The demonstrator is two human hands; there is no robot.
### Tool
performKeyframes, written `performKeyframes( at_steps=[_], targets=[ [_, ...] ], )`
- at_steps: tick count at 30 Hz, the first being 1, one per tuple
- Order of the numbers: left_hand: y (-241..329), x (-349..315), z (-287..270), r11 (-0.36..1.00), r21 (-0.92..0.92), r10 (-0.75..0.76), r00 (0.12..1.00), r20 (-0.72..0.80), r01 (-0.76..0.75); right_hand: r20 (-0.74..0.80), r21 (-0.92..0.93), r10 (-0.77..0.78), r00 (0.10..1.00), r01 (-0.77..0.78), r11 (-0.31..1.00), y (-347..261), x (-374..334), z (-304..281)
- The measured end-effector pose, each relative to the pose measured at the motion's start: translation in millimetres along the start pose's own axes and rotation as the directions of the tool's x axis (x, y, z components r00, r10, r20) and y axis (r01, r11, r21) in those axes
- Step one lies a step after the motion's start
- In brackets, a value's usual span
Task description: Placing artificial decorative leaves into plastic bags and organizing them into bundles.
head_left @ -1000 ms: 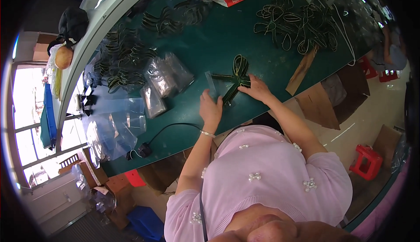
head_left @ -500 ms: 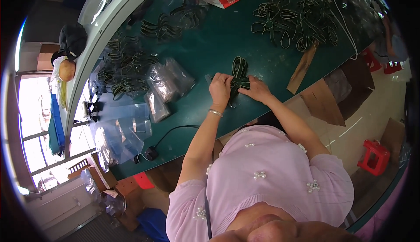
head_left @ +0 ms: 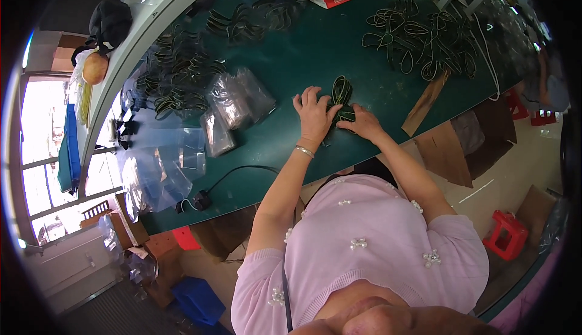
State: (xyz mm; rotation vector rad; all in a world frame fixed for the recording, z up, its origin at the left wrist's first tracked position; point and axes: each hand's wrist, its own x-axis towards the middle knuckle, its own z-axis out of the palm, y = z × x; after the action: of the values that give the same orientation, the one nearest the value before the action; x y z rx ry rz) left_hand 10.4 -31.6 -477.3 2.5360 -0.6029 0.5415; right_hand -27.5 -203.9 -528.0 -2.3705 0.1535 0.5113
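In front of me on the green table [head_left: 242, 177] lies a looped dark green strap [head_left: 342, 89] with pale edging, its loop pointing away from me. My right hand [head_left: 365, 123] has its fingers closed on the right side of the strap's gathered middle. At the left side, my left hand [head_left: 314, 114] is open, fingers spread and raised, with its thumb beside the strap. Whether that thumb touches the strap, I cannot tell. Both hands partly hide the strap's lower part.
Clear plastic bags [head_left: 233, 102] lie to the left, near piled dark strap bundles [head_left: 182, 71]. More looped straps [head_left: 424, 35] are heaped at the far right, by a wooden strip [head_left: 426, 105]. A black cable [head_left: 236, 170] crosses the near left. A cardboard box [head_left: 445, 147] stands beyond the right edge.
My left hand's fingers have gone from pinched at the strap to spread apart. My right hand stays on the strap. The whole view has shifted slightly.
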Motion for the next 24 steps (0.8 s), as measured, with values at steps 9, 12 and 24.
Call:
performKeyframes(
  at_steps=[9, 12, 24],
  targets=[
    [4.5, 4.1, 34.4, 0.982, -0.108, -0.146, 0.987, 0.067, 0.153, 0.008, 0.035, 0.009, 1.0, -0.009, 0.999, -0.1, -0.7, -3.1],
    [-1.2, 1.7, 34.9, 0.965, -0.186, -0.174, 0.983, 0.063, 0.183, -0.006, 0.055, -0.005, 1.0, 0.005, 0.998, 0.4, -2.4, -2.7],
    [-14.9, -41.6, 0.1, 0.987, 0.058, -0.156, 0.981, 0.115, 0.15, 0.01, 0.031, -0.019, 1.0, 0.019, 0.999, 10.0, 1.0, -6.6]
  ],
)
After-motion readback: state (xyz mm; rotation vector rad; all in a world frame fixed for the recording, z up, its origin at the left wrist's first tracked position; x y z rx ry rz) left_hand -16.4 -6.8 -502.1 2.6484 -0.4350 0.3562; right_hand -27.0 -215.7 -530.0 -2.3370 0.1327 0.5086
